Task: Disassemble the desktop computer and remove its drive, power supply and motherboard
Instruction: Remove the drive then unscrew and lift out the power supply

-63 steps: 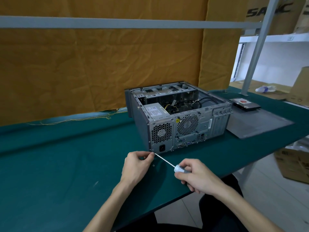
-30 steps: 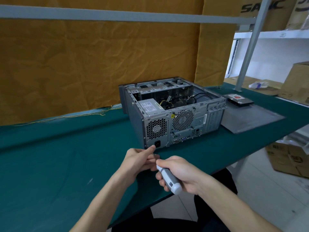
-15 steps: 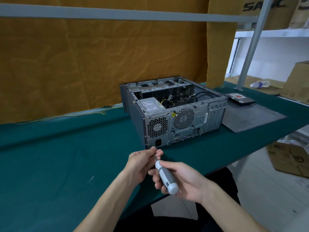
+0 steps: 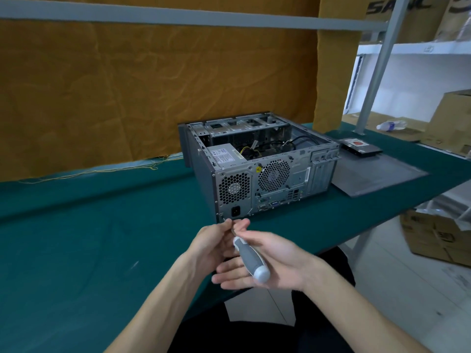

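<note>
The open desktop case lies on its side on the green table, with its rear panel toward me. Its power supply sits in the near left corner, and cables show inside. A drive lies apart on the table, right of the case. Just in front of the case's lower left corner, my left hand pinches the shaft of a grey-handled screwdriver near its tip. My right hand holds the handle across its fingers with the thumb on top.
A flat grey side panel lies right of the case. A metal post stands at the table's back right, with a plastic bottle behind it. Cardboard boxes sit on the floor to the right. An orange cloth hangs behind.
The screwdriver has come away from the case's lower left corner and turned handle-first toward me. My left hand has closed on its shaft near the tip, and both hands sit together.
</note>
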`<action>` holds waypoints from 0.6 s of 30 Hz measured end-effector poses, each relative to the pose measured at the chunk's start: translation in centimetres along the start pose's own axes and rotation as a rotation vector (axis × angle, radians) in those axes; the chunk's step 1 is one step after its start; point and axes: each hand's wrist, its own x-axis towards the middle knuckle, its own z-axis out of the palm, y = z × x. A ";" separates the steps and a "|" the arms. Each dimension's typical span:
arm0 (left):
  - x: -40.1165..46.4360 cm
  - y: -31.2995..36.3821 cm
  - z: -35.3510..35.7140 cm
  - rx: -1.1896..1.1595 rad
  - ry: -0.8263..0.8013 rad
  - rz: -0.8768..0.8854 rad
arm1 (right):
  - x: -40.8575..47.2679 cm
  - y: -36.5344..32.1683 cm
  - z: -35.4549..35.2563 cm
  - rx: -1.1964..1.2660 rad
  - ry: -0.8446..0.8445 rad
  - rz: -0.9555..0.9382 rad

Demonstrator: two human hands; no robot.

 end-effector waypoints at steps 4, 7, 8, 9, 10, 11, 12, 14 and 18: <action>0.2 -0.1 -0.3 -0.050 -0.040 -0.008 | -0.1 0.4 -0.6 -0.011 0.001 -0.045; 0.4 -0.6 -0.2 -0.004 -0.004 0.062 | 1.0 1.6 0.3 -0.516 0.296 -0.152; 0.4 -0.8 -0.1 0.013 0.000 0.078 | 1.5 2.0 0.4 -0.592 0.355 -0.178; 0.3 -0.9 -0.1 0.016 -0.007 0.086 | 1.7 2.3 0.5 -0.607 0.382 -0.196; 0.2 -0.9 -0.3 0.007 -0.017 0.088 | 1.8 2.3 0.5 -0.565 0.369 -0.203; 0.2 -0.8 -0.4 -0.006 -0.031 0.085 | 1.7 2.2 0.6 -0.473 0.320 -0.186; 0.1 -0.6 -0.6 -0.014 -0.046 0.078 | 1.4 2.0 0.7 -0.351 0.241 -0.145; -0.1 -0.6 -0.8 -0.014 -0.068 0.063 | 0.8 1.7 0.6 -0.158 0.102 -0.069; -0.3 -0.8 -0.7 0.027 -0.040 0.093 | 0.6 1.5 0.3 -0.430 0.289 -0.153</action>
